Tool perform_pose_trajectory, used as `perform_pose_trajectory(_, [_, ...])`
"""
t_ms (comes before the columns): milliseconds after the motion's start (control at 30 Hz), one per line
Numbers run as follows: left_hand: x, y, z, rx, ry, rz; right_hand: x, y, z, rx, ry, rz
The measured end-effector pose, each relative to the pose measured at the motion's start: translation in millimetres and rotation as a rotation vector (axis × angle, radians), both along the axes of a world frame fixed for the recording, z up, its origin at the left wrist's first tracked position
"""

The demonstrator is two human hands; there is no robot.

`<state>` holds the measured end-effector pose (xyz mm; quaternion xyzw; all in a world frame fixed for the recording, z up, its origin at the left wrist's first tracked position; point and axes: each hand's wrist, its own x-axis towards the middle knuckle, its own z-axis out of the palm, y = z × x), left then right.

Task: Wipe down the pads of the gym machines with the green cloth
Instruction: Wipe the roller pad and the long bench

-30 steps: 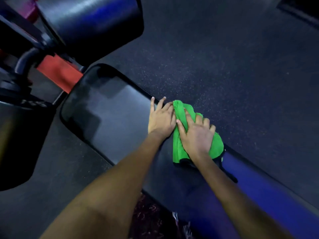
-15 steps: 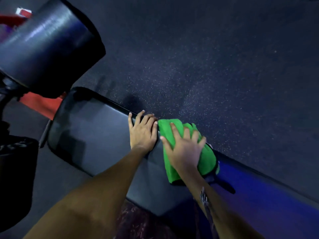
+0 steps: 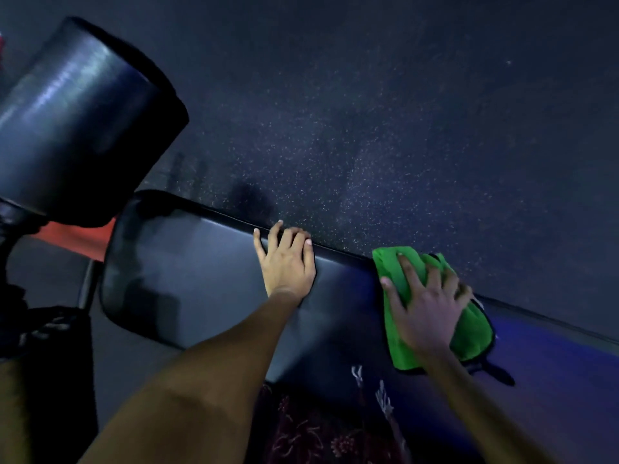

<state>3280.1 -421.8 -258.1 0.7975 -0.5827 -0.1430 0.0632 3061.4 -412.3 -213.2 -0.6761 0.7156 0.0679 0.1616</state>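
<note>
On pad (image 3: 201,279): cloth (image 3: 398,333), crosswise.

The black padded bench (image 3: 201,279) carries the green cloth (image 3: 398,343) at its far edge, with the left hand (image 3: 288,266) flat beside it.

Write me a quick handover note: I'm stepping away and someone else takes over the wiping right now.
Left hand: flat on the long bench pad, fingers over its far edge, bracing; holds nothing.
Right hand: fingers spread, pressing the green cloth onto the same pad, to the right of the left hand.
Done: cannot tell from sight which stretches are already wiped.
Left: carry on along this pad; the round roller pad at upper left is untouched at this moment.
</note>
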Motion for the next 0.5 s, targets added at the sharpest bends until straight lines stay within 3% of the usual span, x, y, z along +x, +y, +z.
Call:
perform_pose_trajectory(200, [1, 1, 0, 0.016, 0.017, -0.015, 69, -16, -2, 0.112, 0.019, 0.12])
perform_pose_trajectory(333, [1, 2, 0, 0.012, 0.008, -0.016, 28, -10, -5, 0.072, 0.026, 0.226])
perform_pose_trajectory(500, [3, 2, -2, 0.017, -0.009, -0.02, -44, 2, 0, 0.076, 0.082, 0.096])
